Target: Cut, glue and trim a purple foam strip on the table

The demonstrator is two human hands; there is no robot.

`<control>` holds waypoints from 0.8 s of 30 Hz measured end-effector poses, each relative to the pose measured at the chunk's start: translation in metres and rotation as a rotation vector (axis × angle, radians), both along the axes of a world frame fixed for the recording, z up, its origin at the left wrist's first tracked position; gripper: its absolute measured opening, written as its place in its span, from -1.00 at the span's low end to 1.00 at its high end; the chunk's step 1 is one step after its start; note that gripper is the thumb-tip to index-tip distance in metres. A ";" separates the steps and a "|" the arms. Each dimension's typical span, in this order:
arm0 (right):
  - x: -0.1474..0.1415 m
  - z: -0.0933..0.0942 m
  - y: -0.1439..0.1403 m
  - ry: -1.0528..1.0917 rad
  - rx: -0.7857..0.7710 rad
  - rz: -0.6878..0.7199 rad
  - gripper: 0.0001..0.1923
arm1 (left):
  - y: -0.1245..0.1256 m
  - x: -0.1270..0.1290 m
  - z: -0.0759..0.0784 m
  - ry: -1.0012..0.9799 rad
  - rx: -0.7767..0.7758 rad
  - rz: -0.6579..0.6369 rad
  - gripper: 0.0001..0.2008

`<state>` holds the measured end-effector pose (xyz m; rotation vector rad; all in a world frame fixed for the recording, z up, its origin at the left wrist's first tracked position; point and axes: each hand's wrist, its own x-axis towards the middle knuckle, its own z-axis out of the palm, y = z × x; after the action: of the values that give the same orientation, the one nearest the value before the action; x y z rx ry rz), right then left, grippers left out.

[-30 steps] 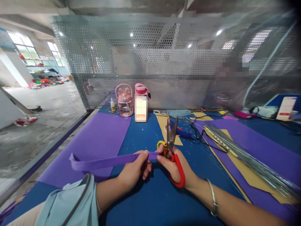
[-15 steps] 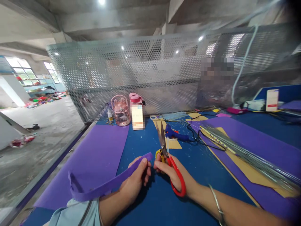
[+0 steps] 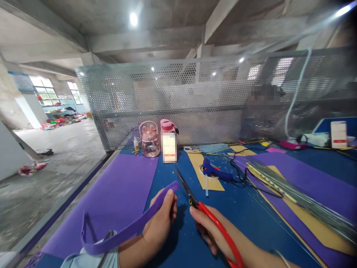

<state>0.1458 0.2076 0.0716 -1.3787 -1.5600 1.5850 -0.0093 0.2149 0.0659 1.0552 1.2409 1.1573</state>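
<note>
While the left hand pinches a purple foam strip, the right hand grips red-handled scissors above the blue worktop.

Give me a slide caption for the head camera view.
Left hand holds a purple strip; right hand holds red scissors beside it.

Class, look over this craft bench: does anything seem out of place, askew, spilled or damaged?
Nothing is spilled or broken. One oddity: the purple strip held in the left hand curls back in a loose loop at its far end. The scissors in the right hand point away, blades closed.
</note>
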 end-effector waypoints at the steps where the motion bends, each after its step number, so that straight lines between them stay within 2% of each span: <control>1: -0.001 0.000 -0.001 0.031 -0.012 -0.007 -0.42 | 0.001 -0.001 0.005 0.012 0.016 0.009 -0.55; 7: -0.005 -0.010 -0.008 0.258 -0.047 -0.043 -0.37 | 0.002 -0.007 0.023 0.052 0.043 0.076 -0.54; 12: 0.000 -0.035 -0.002 0.318 -0.043 0.021 -0.33 | 0.000 -0.007 0.025 0.121 0.008 0.098 -0.47; 15: 0.001 -0.053 0.008 0.282 -0.025 0.061 -0.31 | -0.002 -0.008 0.025 0.131 0.015 0.055 -0.49; 17: 0.000 -0.058 0.011 0.243 -0.037 0.051 -0.33 | -0.003 -0.009 0.024 0.086 0.046 0.014 -0.53; 20: -0.004 -0.050 0.006 0.258 0.045 -0.002 -0.41 | -0.003 -0.009 0.020 0.003 0.070 -0.039 -0.57; 24: -0.005 -0.022 -0.004 0.282 0.268 -0.092 -0.54 | -0.005 -0.002 0.009 -0.222 -0.001 -0.114 -0.61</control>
<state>0.1412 0.2036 0.0495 -1.0193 -1.4540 1.3880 -0.0111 0.2103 0.0748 0.9561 0.9952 1.1515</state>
